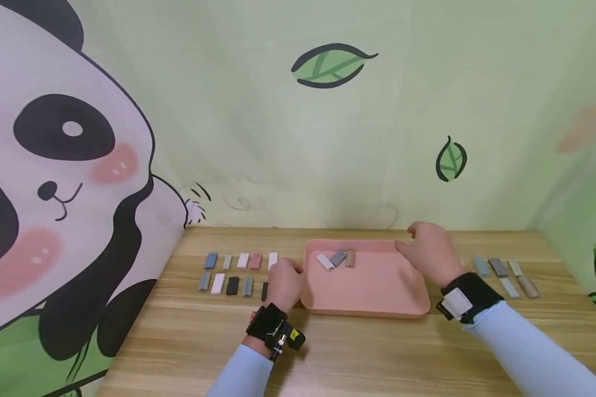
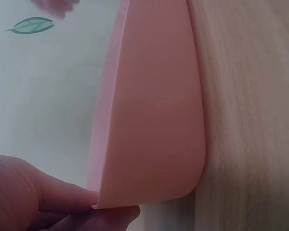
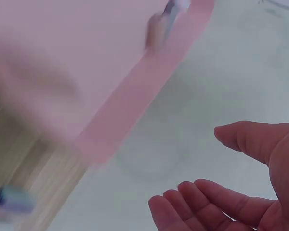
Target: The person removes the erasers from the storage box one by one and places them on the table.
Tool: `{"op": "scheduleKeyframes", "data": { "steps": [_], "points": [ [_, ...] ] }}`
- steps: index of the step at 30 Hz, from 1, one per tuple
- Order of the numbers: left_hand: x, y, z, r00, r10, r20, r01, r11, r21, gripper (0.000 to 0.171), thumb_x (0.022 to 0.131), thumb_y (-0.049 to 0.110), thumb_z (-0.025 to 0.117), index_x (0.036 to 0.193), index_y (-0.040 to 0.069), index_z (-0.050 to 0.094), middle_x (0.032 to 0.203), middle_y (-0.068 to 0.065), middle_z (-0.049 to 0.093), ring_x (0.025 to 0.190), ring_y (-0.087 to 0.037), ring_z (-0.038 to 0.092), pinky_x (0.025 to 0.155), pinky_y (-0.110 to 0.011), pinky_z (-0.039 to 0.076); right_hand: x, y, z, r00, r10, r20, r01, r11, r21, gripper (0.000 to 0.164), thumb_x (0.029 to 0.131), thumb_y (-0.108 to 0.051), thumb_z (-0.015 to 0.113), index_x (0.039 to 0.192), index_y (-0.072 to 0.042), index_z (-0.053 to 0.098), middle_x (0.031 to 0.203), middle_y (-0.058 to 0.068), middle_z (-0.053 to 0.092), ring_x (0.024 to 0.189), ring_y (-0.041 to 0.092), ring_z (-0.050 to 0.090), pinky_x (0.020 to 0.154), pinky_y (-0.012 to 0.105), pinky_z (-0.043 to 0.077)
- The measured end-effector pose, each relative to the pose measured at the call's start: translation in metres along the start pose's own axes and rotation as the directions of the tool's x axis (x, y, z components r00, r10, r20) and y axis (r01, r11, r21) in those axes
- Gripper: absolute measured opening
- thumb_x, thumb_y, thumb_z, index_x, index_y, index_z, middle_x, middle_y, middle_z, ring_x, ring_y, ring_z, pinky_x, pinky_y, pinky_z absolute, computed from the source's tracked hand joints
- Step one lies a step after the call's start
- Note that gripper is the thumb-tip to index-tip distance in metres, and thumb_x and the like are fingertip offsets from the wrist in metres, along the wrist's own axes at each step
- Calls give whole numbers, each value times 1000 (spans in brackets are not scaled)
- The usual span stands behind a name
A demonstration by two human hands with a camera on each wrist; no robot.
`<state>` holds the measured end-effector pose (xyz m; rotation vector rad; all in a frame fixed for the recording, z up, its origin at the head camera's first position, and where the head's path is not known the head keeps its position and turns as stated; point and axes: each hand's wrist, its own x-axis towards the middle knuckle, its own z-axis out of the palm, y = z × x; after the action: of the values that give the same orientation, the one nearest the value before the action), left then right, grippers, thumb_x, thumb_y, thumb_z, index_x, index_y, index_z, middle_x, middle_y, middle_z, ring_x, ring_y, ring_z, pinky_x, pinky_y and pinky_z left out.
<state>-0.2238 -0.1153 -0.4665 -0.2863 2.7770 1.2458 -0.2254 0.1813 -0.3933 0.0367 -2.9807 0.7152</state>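
A shallow pink tray (image 1: 367,286) stands on the wooden table. At its left side my left hand (image 1: 284,282) grips the rim; the left wrist view shows the thumb and a finger pinching the edge of the tray wall (image 2: 149,106). My right hand (image 1: 429,251) hovers by the tray's far right corner. In the right wrist view its thumb and fingers (image 3: 202,207) are spread apart around nothing. Inside the tray, near the back left, lie a white block (image 1: 325,261), a grey block (image 1: 338,258) and a brown block (image 1: 350,258).
Left of the tray, two rows hold several small blocks, among them a blue one (image 1: 211,261), a red one (image 1: 255,261) and a black one (image 1: 232,285). More sit to the right, including a brown piece (image 1: 528,287). A printed cloth (image 1: 258,138) hangs behind the table (image 1: 357,353).
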Motion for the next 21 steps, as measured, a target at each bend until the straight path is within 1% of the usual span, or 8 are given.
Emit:
{"op": "scheduleKeyframes", "data": {
  "steps": [1,3,5,8,10,13,16,21],
  "points": [
    [0,0,0,1000,2,2,-2,1000,-2,12,81,8,60,86,8,71,80,-6,64,64,-18,58,49,-27,44,2,-6,6,1000,-6,13,6,1000,15,49,83,-37,60,108,5,59,107,24,63,87,32,59,75,46,49],
    [-1,-1,0,1000,5,6,-5,1000,-10,12,81,8,60,84,8,71,78,-6,64,62,-18,58,49,-27,44,6,-18,19,999,-12,42,10,999,34,40,83,-35,60,97,3,62,87,16,63,72,26,57,63,39,48],
    [-1,-1,1,1000,9,10,-9,1000,-18,12,81,7,60,83,7,71,76,-6,64,60,-17,58,48,-27,44,9,-27,32,997,3,80,-7,999,51,30,82,-33,59,79,-3,60,67,6,52,57,19,49,50,31,40],
    [0,-3,3,1000,13,8,-13,1000,-11,12,81,7,60,79,8,71,72,-5,63,58,-16,57,46,-27,43,12,-39,48,992,26,127,-28,1000,11,36,81,-39,59,60,-11,49,54,-2,32,45,14,37,41,27,26],
    [0,-3,3,1000,25,2,-25,1000,-1,12,80,6,60,78,8,71,71,-4,63,57,-16,56,46,-26,42,13,-44,56,987,37,155,-39,999,8,41,81,-45,59,59,-13,48,53,-3,34,44,14,40,41,27,27],
    [0,-3,2,999,33,1,-33,999,0,12,80,7,59,77,7,72,70,-5,64,56,-16,56,45,-27,42,17,-51,67,981,45,187,-48,999,8,43,80,-48,61,59,-11,54,51,-2,37,44,16,44,41,26,28],
    [0,-2,1,999,37,-7,-37,999,4,12,81,8,60,80,7,72,73,-5,64,58,-16,57,46,-26,43,25,-57,78,973,56,222,-72,995,65,36,80,-37,62,58,-9,60,47,-3,36,41,15,42,40,25,27],
    [-1,-2,-2,999,37,-20,-36,999,14,11,81,8,61,83,8,72,77,-5,65,62,-16,58,48,-26,44,38,-61,97,967,62,248,-73,997,35,36,78,-25,67,50,-12,49,48,-4,30,42,14,36,42,26,26]
  ]
}}
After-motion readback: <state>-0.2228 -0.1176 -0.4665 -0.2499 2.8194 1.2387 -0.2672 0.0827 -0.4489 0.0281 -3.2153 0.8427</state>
